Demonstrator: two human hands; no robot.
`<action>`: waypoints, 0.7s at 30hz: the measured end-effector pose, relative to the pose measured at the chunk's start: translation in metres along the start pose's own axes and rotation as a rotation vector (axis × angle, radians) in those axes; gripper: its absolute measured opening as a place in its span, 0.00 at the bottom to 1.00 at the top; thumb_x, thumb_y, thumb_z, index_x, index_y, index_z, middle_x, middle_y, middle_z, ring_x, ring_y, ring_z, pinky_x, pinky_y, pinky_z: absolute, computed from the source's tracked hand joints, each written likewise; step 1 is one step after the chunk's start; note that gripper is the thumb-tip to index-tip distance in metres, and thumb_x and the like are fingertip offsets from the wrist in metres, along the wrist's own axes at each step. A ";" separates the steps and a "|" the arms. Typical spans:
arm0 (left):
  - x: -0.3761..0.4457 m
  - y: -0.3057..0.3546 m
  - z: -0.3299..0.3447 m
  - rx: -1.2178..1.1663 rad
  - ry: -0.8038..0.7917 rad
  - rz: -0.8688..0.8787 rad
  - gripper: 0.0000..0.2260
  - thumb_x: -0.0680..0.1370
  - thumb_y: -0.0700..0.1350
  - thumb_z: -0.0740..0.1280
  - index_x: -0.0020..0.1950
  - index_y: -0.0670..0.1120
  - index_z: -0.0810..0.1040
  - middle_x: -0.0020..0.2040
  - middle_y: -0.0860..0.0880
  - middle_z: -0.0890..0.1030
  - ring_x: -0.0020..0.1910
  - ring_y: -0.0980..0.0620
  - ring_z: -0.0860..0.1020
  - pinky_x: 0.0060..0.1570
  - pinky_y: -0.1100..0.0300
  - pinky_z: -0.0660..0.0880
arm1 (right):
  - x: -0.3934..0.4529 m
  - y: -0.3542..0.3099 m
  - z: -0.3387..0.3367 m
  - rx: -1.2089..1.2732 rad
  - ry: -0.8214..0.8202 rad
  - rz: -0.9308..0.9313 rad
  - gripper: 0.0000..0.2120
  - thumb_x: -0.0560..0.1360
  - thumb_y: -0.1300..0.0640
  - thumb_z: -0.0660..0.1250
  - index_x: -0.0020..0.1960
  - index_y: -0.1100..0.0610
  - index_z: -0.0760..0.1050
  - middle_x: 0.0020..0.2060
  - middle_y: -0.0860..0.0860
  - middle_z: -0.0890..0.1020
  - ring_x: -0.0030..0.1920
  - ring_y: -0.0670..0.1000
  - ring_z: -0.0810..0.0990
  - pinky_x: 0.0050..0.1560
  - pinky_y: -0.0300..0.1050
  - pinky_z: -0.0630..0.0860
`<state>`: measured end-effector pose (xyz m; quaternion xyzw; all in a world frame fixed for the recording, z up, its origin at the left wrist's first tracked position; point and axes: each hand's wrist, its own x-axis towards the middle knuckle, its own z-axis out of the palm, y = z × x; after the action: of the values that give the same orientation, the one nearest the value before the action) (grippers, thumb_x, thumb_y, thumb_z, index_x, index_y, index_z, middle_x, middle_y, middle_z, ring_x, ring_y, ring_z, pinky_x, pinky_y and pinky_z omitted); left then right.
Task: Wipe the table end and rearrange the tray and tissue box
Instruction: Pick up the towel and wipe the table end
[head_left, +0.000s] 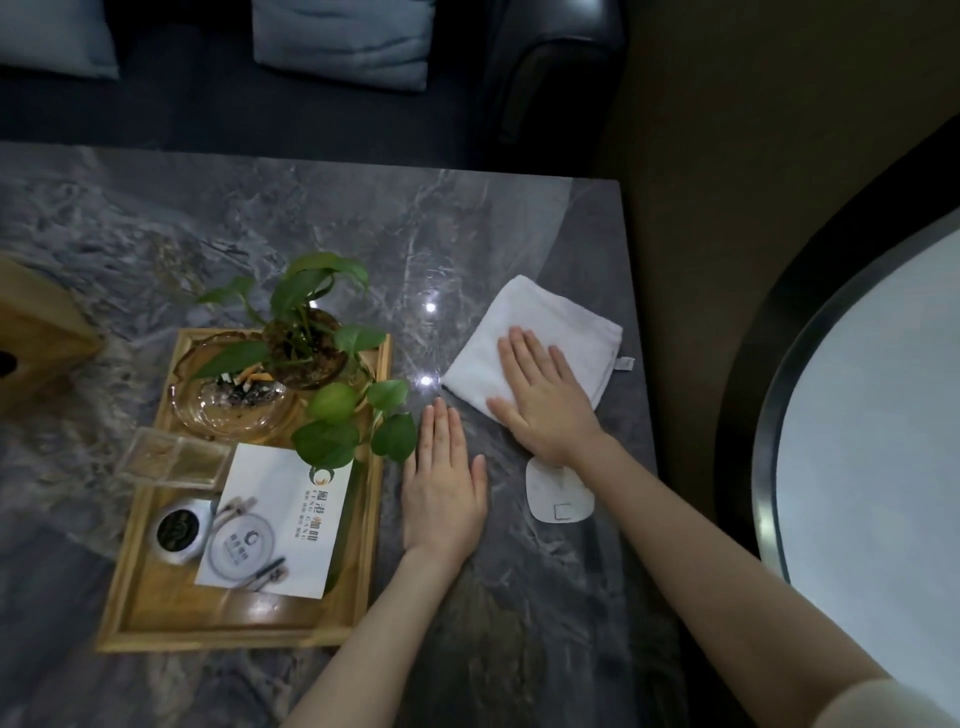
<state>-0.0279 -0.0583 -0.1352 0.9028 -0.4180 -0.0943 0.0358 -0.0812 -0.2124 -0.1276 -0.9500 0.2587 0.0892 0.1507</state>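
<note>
Your right hand (545, 402) lies flat, fingers spread, pressing a folded white cloth (540, 332) onto the grey marble table (467, 234) near its right end. Your left hand (444, 483) rests open and empty, palm down, just beside the wooden tray (244, 631). The tray holds a potted plant (306, 343) and glass ashtray (228, 400). The wooden tissue box (36, 327) sits at far left, well apart.
</note>
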 end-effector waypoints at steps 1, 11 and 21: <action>0.000 0.000 0.000 0.000 0.006 -0.001 0.26 0.77 0.50 0.51 0.69 0.36 0.64 0.71 0.40 0.68 0.70 0.44 0.67 0.69 0.55 0.51 | -0.007 0.004 0.000 -0.002 -0.019 -0.046 0.34 0.76 0.39 0.40 0.75 0.55 0.38 0.77 0.53 0.42 0.75 0.48 0.37 0.75 0.50 0.37; -0.002 0.000 0.003 -0.016 -0.012 0.002 0.27 0.78 0.51 0.47 0.72 0.37 0.59 0.73 0.40 0.63 0.73 0.45 0.62 0.68 0.50 0.53 | -0.028 0.000 -0.007 -0.163 0.263 -0.254 0.14 0.72 0.53 0.60 0.48 0.62 0.77 0.41 0.55 0.81 0.42 0.56 0.80 0.38 0.47 0.78; -0.001 -0.001 -0.003 -0.088 -0.081 0.026 0.27 0.79 0.51 0.44 0.75 0.39 0.46 0.77 0.42 0.47 0.76 0.46 0.46 0.69 0.55 0.40 | -0.030 -0.041 -0.013 -0.085 0.228 0.069 0.17 0.45 0.64 0.78 0.22 0.57 0.69 0.18 0.51 0.74 0.18 0.51 0.73 0.21 0.32 0.57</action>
<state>-0.0277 -0.0568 -0.1321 0.8904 -0.4261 -0.1487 0.0597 -0.0839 -0.1691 -0.0987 -0.9501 0.3025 -0.0033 0.0768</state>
